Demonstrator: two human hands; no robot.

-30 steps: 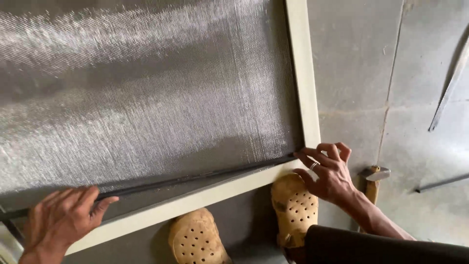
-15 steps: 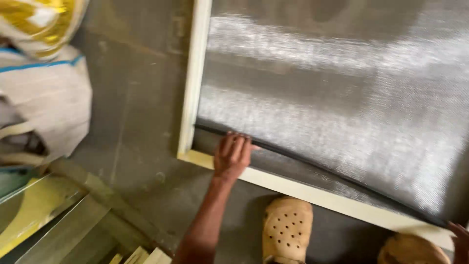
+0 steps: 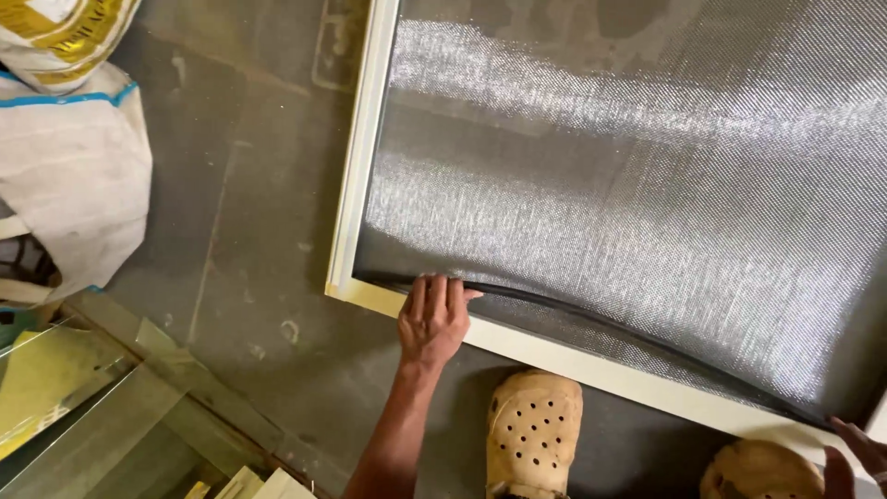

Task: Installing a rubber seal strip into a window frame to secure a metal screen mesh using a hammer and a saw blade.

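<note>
Left hand (image 3: 432, 319) flat and spread, fingers together-ish, pressing down on the black rubber strip (image 3: 591, 325) right at the near-left corner of the cream frame (image 3: 356, 185). Not gripping, just palm down on strip and frame edge. Right hand (image 3: 855, 453) barely in view at the frame's near-right end, only fingertips showing near the strip's far end, so can't tell how open. Silver mesh (image 3: 628, 185) stretched inside the frame, strip bowing up along the near rail. Two tan perforated clogs (image 3: 534, 434) just outside that rail. Left of the frame, well apart: white sack (image 3: 74, 176) with blue trim, another sack (image 3: 65, 32) with yellow print above it.
</note>
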